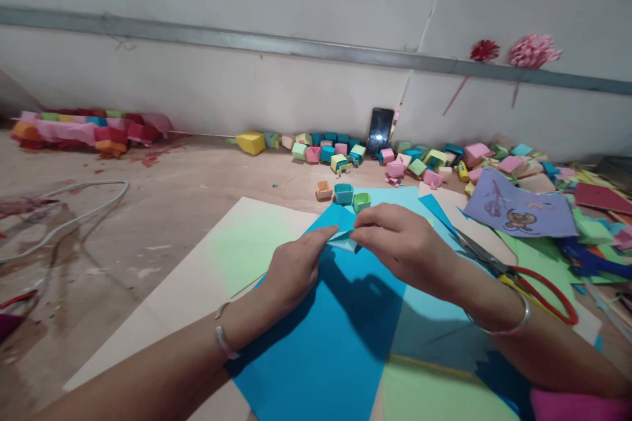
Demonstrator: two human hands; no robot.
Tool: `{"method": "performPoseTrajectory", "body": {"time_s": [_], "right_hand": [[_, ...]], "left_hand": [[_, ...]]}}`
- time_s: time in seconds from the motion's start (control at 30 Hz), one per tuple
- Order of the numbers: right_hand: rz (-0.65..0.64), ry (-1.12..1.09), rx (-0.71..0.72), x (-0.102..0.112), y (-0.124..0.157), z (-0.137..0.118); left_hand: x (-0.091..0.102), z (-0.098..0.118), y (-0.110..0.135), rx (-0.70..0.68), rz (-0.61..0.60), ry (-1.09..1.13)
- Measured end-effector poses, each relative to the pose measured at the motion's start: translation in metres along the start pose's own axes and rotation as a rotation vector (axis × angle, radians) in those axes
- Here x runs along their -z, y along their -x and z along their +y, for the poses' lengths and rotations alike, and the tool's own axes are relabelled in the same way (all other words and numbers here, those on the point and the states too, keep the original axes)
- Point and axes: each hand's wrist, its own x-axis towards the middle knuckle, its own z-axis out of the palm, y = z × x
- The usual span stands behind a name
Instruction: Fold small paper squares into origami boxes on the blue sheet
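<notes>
A small folded piece of light blue paper (342,243) is between my two hands, above a large blue sheet (340,335). My left hand (299,263) pinches its left end, fingers pressed together. At its right end, the fingers of my right hand (399,237) are closed on it, and part of the paper is hidden behind them. Just beyond my hands stand three little open paper boxes: an orange one (324,191), a teal one (343,194) and a green one (362,202).
Scissors (538,289) with red and yellow handles lie beside my right forearm. Many folded paper cubes (328,152) line the wall, with a phone (380,130) propped among them. A purple drawn-on paper (518,204) is at right; a white cable (99,200) lies left.
</notes>
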Motion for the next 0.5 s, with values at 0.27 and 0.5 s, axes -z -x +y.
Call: {"method": "performPoseTrajectory", "body": {"time_s": [0.27, 0.5], "right_hand": [[-0.021, 0.130, 0.090, 0.014, 0.000, 0.002], [0.118, -0.082, -0.172, 0.008, -0.002, 0.000]], "left_hand": [[0.014, 0.014, 0.002, -0.196, 0.130, -0.352], [0.016, 0.019, 0.001, -0.340, 0.136, -0.235]]}}
